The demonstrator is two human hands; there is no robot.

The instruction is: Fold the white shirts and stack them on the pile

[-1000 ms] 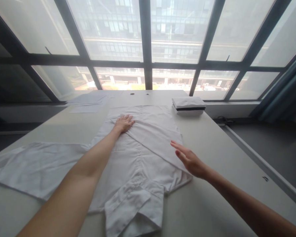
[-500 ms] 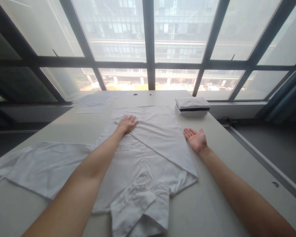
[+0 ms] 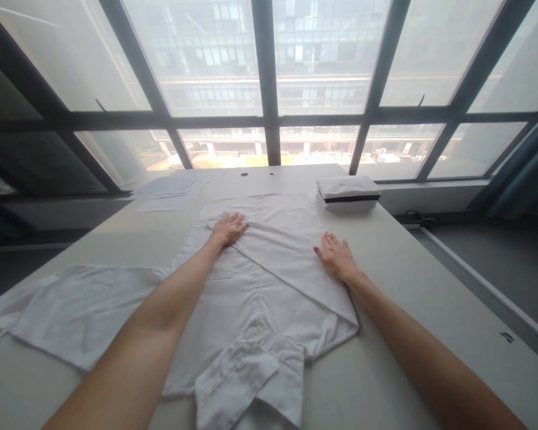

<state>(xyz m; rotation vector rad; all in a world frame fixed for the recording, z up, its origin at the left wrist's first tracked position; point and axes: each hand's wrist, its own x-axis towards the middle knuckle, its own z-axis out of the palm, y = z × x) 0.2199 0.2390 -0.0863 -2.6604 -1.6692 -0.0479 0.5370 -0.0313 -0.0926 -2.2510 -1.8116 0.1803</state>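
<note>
Tall windows (image 3: 269,65) with dark frames fill the far wall, a grey building showing beyond the glass, and a blue curtain (image 3: 526,170) hangs at the right edge. Below them a pale table (image 3: 412,269) runs from me toward the sill.

From my head camera, a white shirt (image 3: 260,292) lies flat on the middle of the table with its collar end nearest me. One sleeve (image 3: 85,304) is spread out far to my left. The other sleeve is folded in, slanting across the body of the shirt.

My left hand (image 3: 230,229) rests palm down on the far part of the shirt, fingers spread wide and gripping nothing. My right hand (image 3: 336,257) lies palm down too, fingers loosely spread and holding nothing, on the right border of the shirt beside the folded-in sleeve.

Near the window on the right sits a stack of folded clothes (image 3: 347,194), white with a dark band, apart from the shirt. Some flat pale sheets (image 3: 170,190) lie at the far left corner; I cannot tell whether they are cloth or paper.
</note>
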